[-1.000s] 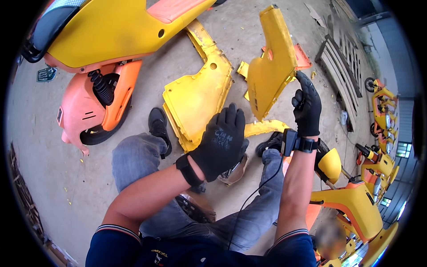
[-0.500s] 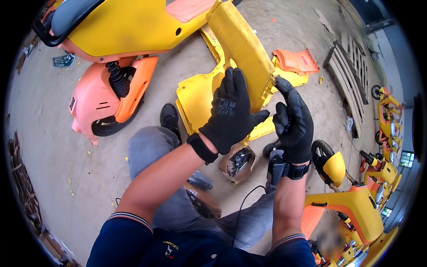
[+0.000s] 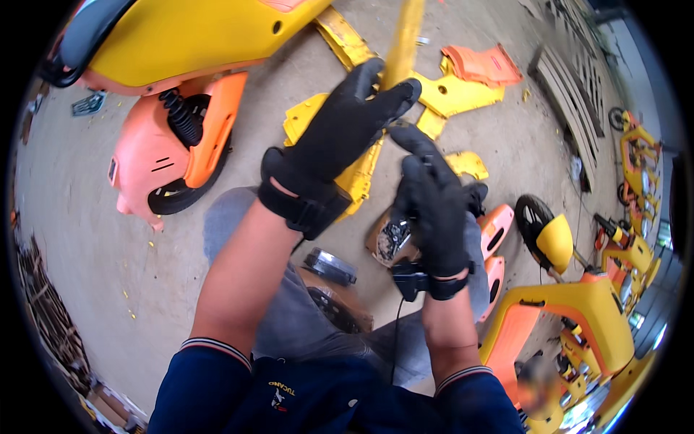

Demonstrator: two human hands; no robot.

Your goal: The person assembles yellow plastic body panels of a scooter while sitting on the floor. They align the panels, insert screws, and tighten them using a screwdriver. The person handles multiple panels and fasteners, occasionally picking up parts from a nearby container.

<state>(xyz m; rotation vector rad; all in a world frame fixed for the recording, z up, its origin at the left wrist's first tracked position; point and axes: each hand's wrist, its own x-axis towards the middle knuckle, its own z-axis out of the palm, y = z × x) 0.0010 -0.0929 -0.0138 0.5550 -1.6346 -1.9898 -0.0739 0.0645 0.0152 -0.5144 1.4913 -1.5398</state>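
Observation:
A long yellow plastic body panel (image 3: 405,45) stands nearly edge-on in front of me. My left hand (image 3: 334,129), in a black glove, grips its lower part, with fingers on one side and thumb on the other. Just below, my right hand (image 3: 434,199), gloved too, has bent fingers with their tips close to the panel's lower end. Whatever lies inside those fingers is hidden. More yellow panels (image 3: 463,95) lie on the floor beyond, with an orange panel (image 3: 483,65) on top. Under my right hand is an open cardboard box (image 3: 379,246) of small dark and shiny parts.
At left stands a yellow scooter body (image 3: 195,43) with a pink front fender (image 3: 144,159) and wheel below it. Wooden pallets (image 3: 567,108) lie at far right. Nearer right are pink parts (image 3: 494,230) and a yellow-orange scooter (image 3: 571,311). A clear-topped box (image 3: 330,265) sits between my legs.
The yellow panel has turned from its broad face to edge-on. My left hand has moved left and turned from lying flat to gripping. My right hand has come left and lower.

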